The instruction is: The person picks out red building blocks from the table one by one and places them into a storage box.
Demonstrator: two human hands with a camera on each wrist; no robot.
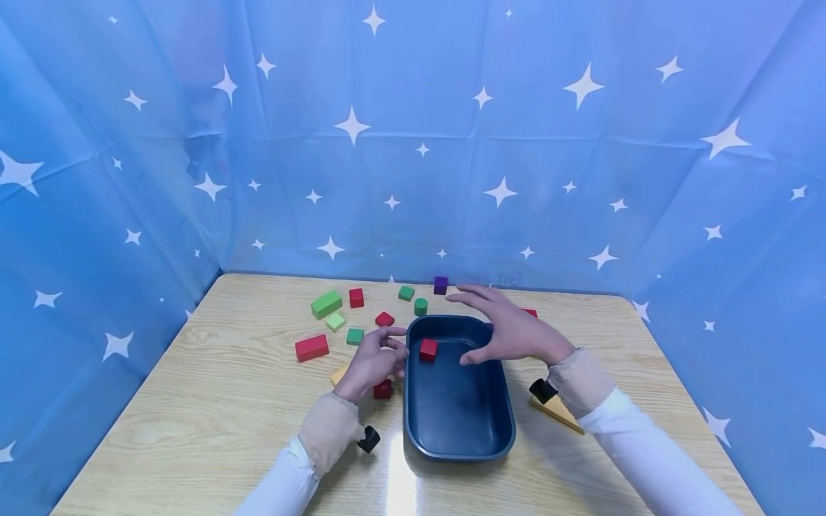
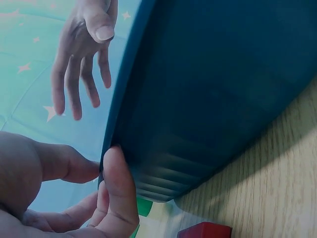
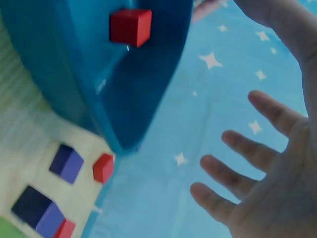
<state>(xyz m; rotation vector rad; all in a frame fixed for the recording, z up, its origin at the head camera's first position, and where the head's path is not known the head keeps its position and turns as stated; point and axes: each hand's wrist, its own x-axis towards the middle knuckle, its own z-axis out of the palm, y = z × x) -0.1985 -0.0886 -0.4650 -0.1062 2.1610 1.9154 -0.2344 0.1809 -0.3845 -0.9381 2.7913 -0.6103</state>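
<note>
A dark blue tray (image 1: pixel 459 419) rests on the table with one red cube (image 1: pixel 428 350) inside, toward its far left. My left hand (image 1: pixel 374 360) pinches the tray's left rim; thumb and fingers meet on the edge in the left wrist view. Over the tray's far right side hovers my right hand (image 1: pixel 516 330), fingers spread and holding nothing. Its palm (image 3: pixel 277 208) and apart fingers appear in the right wrist view. Beside the left hand sits a dark red block (image 1: pixel 383 389), partly covered.
Left of the tray lie a red block (image 1: pixel 312 348), a green block (image 1: pixel 326 304) and several smaller ones. A purple cube (image 1: pixel 441 285) stands at the table's back edge. An orange piece (image 1: pixel 558 413) lies under the right wrist. A starry blue curtain (image 1: pixel 413 165) surrounds the table (image 1: pixel 193 430).
</note>
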